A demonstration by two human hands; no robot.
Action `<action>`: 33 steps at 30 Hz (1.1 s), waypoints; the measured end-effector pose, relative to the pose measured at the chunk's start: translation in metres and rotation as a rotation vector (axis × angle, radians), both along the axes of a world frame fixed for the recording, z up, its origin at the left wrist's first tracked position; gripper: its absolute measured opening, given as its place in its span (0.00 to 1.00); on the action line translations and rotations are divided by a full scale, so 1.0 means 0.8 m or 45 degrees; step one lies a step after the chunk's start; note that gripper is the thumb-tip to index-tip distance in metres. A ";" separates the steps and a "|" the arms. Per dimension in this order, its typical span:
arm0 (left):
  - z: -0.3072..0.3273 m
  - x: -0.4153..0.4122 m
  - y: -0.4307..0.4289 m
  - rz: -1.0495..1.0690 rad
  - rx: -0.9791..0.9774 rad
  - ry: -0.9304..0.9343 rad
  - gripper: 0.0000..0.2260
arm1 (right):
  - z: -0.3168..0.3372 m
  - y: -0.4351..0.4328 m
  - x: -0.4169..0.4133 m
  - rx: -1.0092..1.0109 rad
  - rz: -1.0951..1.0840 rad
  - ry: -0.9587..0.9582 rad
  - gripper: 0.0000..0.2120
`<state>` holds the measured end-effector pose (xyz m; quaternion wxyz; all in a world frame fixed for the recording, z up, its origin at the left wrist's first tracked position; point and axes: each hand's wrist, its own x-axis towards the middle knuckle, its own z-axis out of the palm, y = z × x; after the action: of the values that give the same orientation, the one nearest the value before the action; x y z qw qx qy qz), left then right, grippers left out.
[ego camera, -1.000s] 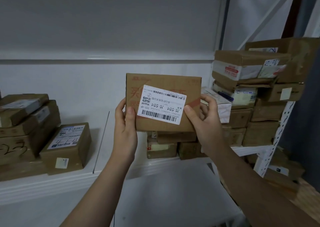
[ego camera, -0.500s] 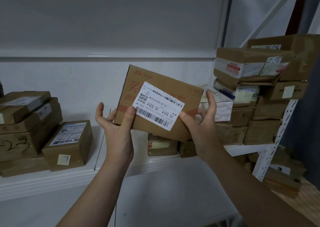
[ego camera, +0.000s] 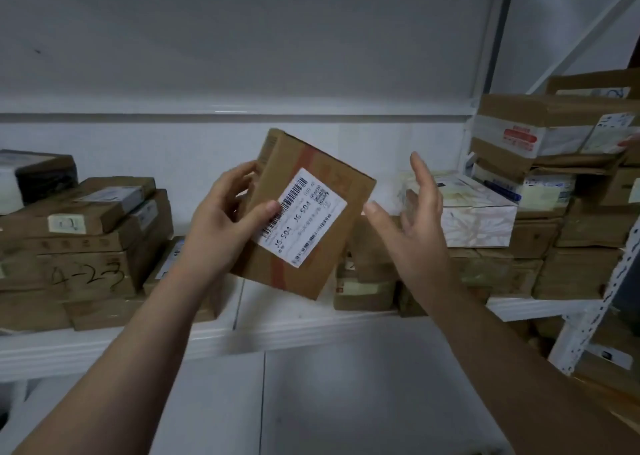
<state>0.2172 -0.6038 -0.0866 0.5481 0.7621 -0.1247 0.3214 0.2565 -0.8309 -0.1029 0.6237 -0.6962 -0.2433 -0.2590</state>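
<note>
Above the white metal shelf [ego camera: 104,347], one flat brown cardboard box [ego camera: 311,267] with a white barcode label [ego camera: 304,215] hangs tilted, a corner pointing down at the shelf. The left hand [ego camera: 221,212] alone grips it, thumb on the label, fingers curled round its far edge. The right hand [ego camera: 412,219], also above the shelf, is spread wide and holds nothing. One-handed and tilted, the box could slip and drop onto the shelf. Two hands, one box, one label; the stacked brown parcels [ego camera: 86,274] on the shelf look too blurred to count.

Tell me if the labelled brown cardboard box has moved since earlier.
Yes. The cardboard box turned and shifted left, clear of the shelved white patterned box; the left hand alone grips it.
</note>
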 end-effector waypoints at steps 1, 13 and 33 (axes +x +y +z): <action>0.008 -0.003 0.011 -0.035 0.174 0.019 0.29 | 0.006 0.003 0.004 -0.068 0.002 0.021 0.31; -0.002 0.009 0.088 0.468 0.581 -0.028 0.20 | -0.050 0.104 0.017 0.242 0.203 0.274 0.14; -0.067 -0.050 0.194 0.640 1.273 -0.397 0.17 | -0.031 0.222 0.055 0.610 0.232 0.804 0.17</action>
<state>0.1768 -0.4490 -0.1403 0.0038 0.8782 -0.1559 0.4522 0.3007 -0.6530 -0.1277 0.8327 -0.5521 -0.0330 -0.0255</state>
